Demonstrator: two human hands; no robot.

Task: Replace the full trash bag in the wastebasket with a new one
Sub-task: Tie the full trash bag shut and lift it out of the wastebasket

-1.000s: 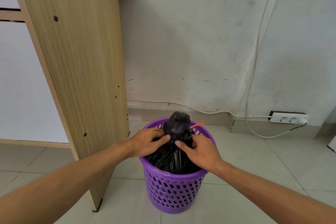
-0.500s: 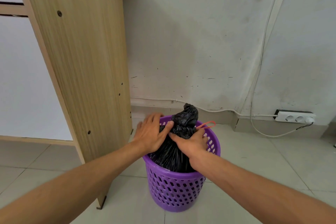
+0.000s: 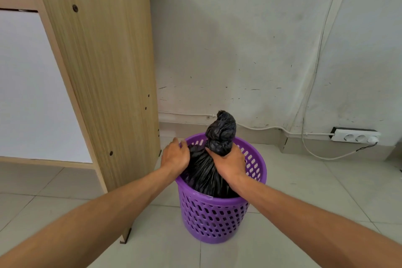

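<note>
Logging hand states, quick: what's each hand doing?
Left hand: open, resting on the wastebasket rim.
Right hand: closed around the trash bag at its knotted neck.

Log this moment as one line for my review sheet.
stage: tied black bag sits in purple basket | right hand: grips bag neck below knot | left hand: rests open at basket rim

The left hand has let go of the bag and now rests on the basket rim beside it. The right hand has wrapped round the neck, and the knot stands taller above it.
</note>
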